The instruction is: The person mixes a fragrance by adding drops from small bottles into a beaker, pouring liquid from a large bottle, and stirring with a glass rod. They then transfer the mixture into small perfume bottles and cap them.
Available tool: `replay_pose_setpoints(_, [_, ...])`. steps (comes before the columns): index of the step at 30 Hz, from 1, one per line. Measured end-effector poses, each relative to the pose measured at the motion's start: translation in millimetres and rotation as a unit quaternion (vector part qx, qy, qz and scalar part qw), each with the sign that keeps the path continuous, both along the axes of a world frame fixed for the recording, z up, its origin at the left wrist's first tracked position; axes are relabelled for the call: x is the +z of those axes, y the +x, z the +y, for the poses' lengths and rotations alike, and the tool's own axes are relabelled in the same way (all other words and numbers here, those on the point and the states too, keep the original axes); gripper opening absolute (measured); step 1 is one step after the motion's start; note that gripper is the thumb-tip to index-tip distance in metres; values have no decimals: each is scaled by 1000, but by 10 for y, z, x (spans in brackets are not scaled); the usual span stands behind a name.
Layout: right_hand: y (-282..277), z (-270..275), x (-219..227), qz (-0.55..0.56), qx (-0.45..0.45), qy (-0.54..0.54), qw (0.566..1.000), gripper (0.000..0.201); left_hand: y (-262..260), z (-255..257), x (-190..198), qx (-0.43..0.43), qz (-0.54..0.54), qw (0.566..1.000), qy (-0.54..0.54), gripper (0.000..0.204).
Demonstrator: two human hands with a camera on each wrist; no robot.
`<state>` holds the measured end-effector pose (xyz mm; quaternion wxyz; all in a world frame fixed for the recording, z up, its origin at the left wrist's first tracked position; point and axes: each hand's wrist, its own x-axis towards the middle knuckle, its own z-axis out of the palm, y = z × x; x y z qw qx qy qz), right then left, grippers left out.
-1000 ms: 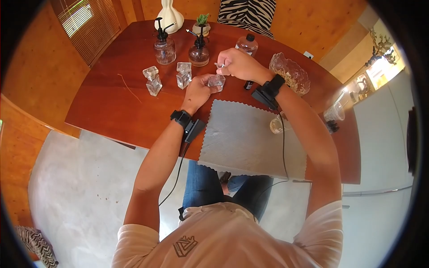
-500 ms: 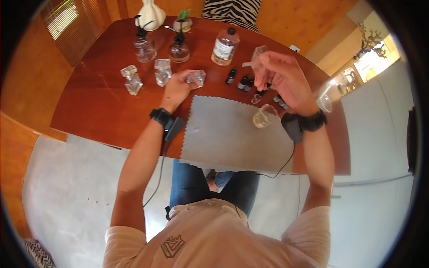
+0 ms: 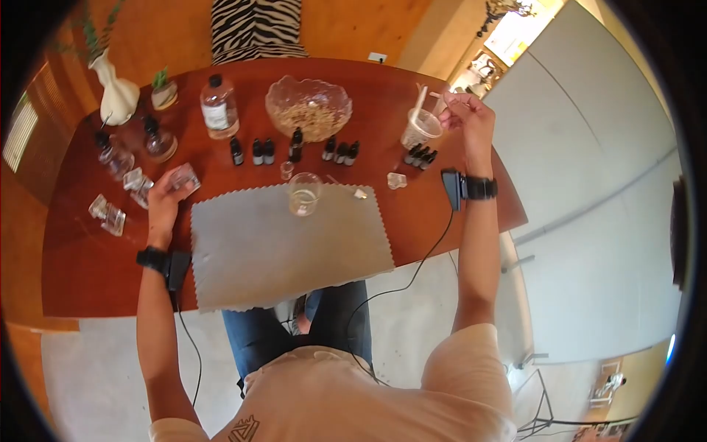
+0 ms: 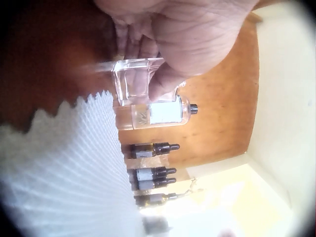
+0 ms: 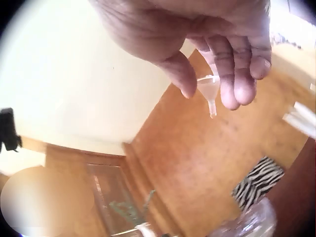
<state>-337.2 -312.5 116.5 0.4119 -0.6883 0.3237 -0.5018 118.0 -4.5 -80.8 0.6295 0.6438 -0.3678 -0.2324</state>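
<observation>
My left hand [image 3: 166, 197] grips a clear square glass bottle [image 3: 190, 179] standing on the table just off the left corner of a grey cloth [image 3: 287, 250]. The left wrist view shows the thumb and fingers around the thick-walled glass [image 4: 133, 83]. Raised at the right end of the table, my right hand [image 3: 473, 131] pinches a small translucent funnel [image 5: 209, 90] between thumb and fingers, its spout pointing down in the right wrist view. Close beside that hand is a clear plastic cup [image 3: 421, 134] with pale sticks in it.
A glass beaker [image 3: 304, 200] stands at the cloth's back edge. Behind it are several small black-capped bottles [image 3: 264, 152], a large labelled bottle [image 3: 219, 110] and a glass bowl [image 3: 309, 114]. Two more square bottles [image 3: 112, 219] and two pump bottles [image 3: 160, 144] stand left.
The right hand has left the square bottle and swung right to the plastic cup, carrying the funnel. My left hand stays on the bottle. The head view has turned right.
</observation>
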Motion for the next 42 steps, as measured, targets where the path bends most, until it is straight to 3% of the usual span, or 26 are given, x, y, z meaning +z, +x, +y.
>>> replay_pose_setpoints(1, [-98, -155, 19, 30, -61, -15, 998, 23, 14, -11, -18, -12, 27, 999, -17, 42])
replay_pose_setpoints(6, [-323, -950, -286, 190, -84, 18, 978, 19, 26, 7, -4, -3, 28, 1000, -3, 43])
replay_pose_setpoints(10, [-287, -1178, -410, 349, -71, 40, 934, 27, -88, -12, 121, -7, 33, 999, 5, 44])
replay_pose_setpoints(13, [-253, -886, -474, 208, -65, -72, 973, 31, -64, 2, 82, 4, 9, 1000, 17, 45])
replay_pose_setpoints(15, [-187, -478, -510, 134, 26, 10, 991, 27, -45, 26, 68, 15, -1, 999, 34, 46])
replay_pose_setpoints(18, [-158, 134, -626, 167, 105, 60, 979, 26, 2, 17, 33, 14, 0, 999, 29, 45])
replay_pose_setpoints(20, [-186, 370, -801, 202, 86, 62, 974, 28, -10, 11, 26, 9, -8, 1000, 29, 44])
replay_pose_setpoints(25, [-328, 418, -1282, 263, 10, 45, 964, 25, -17, 3, 67, -2, 40, 999, 17, 43])
replay_pose_setpoints(26, [-344, 411, -1377, 261, 5, 1, 965, 23, -22, 22, 48, -7, 44, 999, 19, 42])
replay_pose_setpoints(29, [-240, 582, -1326, 278, 39, 30, 959, 25, -27, -5, 59, -5, 43, 999, 9, 40])
replay_pose_setpoints(32, [-13, 757, -1394, 329, 55, -87, 939, 29, -46, 4, 70, -4, 39, 999, 6, 38])
replay_pose_setpoints(35, [201, 841, -1420, 424, 72, -159, 889, 34, -58, 1, 108, -2, 31, 999, 10, 38])
replay_pose_setpoints(42, [219, 638, -1503, 391, 101, -200, 893, 7, -28, -13, 22, 25, -73, 997, 28, 38])
